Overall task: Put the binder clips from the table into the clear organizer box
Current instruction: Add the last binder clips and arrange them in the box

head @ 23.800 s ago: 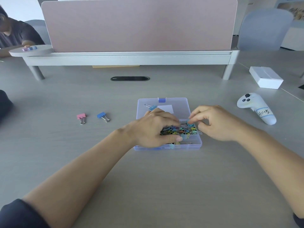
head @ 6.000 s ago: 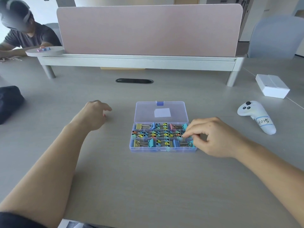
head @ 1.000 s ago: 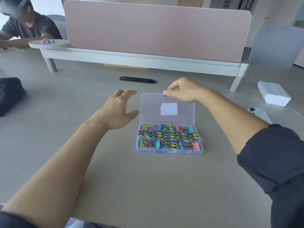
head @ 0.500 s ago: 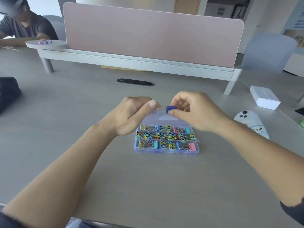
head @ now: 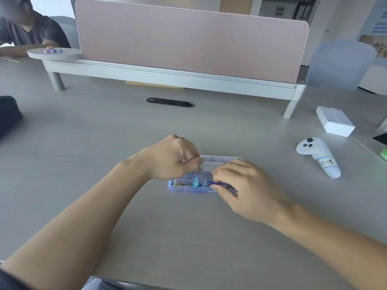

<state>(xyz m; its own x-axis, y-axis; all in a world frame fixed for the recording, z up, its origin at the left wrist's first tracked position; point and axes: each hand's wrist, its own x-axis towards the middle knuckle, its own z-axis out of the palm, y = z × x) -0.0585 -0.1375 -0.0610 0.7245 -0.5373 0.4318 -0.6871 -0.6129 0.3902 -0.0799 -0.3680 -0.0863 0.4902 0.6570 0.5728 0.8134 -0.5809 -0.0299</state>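
The clear organizer box lies on the grey table in front of me, with its lid lowered almost flat over the compartments. Coloured binder clips show through the plastic at the box's left end. My left hand rests on the lid's left part with its fingers curled and pinching the lid's edge. My right hand covers the box's right half, thumb and fingers pinched on the blue latch at the front edge. No loose clips are visible on the table near me.
A white controller and a white box lie to the right. A pink divider on a grey shelf spans the back, with a cable slot before it. A dark bag sits far left; a person sits beyond.
The lid, held upright a second ago, has come down over the box. Both hands moved down with it and now press on the box; the right hand has gone to the front latch.
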